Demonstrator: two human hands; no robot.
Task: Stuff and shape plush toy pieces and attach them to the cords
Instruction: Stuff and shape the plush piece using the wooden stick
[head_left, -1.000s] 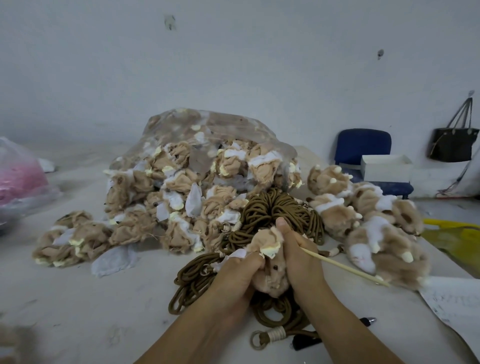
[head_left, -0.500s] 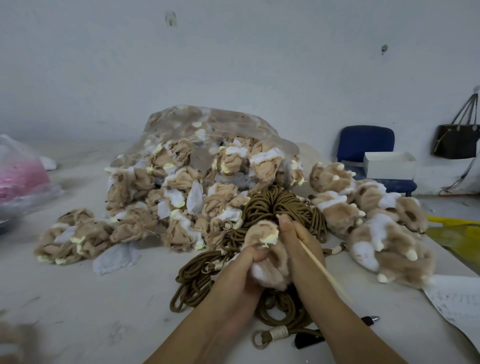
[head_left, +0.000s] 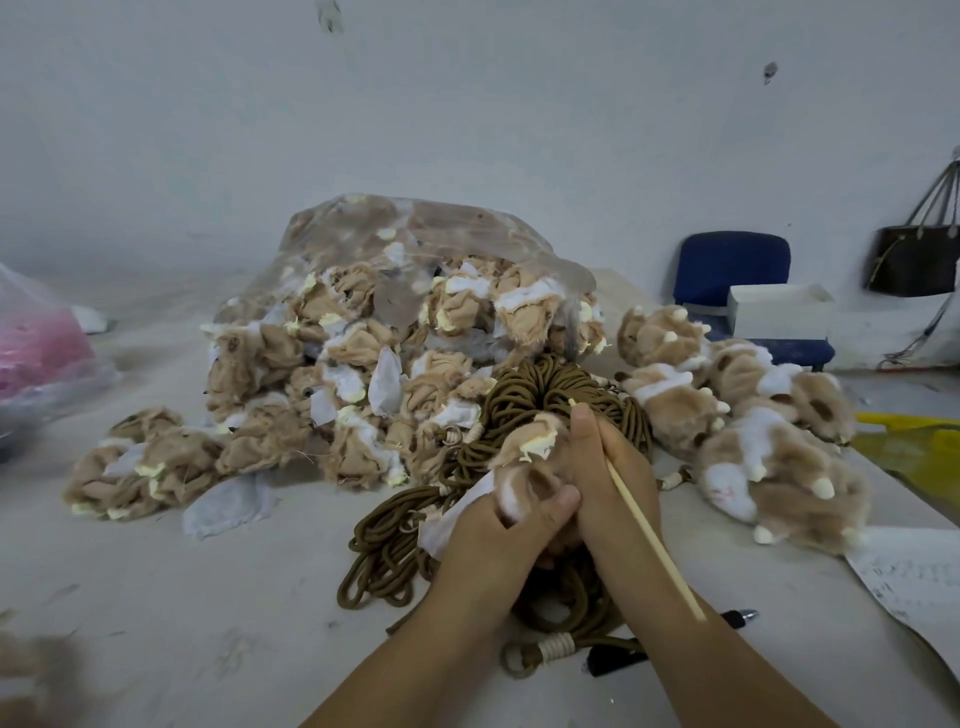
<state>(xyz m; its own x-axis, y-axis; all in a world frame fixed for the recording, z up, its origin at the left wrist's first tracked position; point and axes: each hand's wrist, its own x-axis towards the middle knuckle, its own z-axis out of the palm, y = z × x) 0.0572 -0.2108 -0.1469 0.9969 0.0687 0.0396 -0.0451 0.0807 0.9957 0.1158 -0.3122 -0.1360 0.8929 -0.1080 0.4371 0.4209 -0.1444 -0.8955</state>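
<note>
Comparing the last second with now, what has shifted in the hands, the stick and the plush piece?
The stick swung from pointing out to the right to lying back along the right forearm, still held by the right hand. The left hand shifted its grip, its thumb now across the plush piece. Both hands still hold that piece over the cords. The piles and bag lie unchanged.

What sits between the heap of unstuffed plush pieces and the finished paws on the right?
In the head view, the bundle of brown cords lies between the unstuffed pieces and the stuffed paws.
</note>
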